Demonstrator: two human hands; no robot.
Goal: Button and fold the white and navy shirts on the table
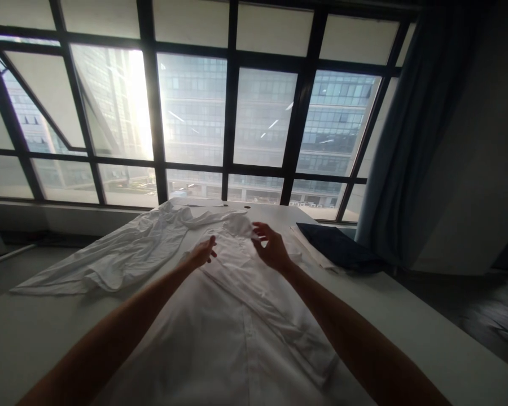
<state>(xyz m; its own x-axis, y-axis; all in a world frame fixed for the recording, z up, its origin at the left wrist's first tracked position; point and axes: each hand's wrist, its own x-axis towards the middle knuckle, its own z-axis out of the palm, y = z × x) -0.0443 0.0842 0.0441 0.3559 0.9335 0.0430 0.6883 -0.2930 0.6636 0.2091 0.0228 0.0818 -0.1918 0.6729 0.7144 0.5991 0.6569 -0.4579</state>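
Observation:
A white button-up shirt (245, 316) lies stretched along the table, its buttoned front running toward me and a sleeve folded diagonally across it. My right hand (272, 248) is at the shirt's far end, thumb and fingers pinching the edge of its collar (239, 225). To the left of the collar, my left hand (203, 252) hovers over the shirt with its fingers apart, and nothing shows in it.
Another white garment (139, 251) lies crumpled on the left of the white table (21, 321). Dark folded cloth (338, 245) rests on a pale cloth (311, 248) at the right edge. Behind stand large windows (195, 107) and a blue-grey curtain (402, 158).

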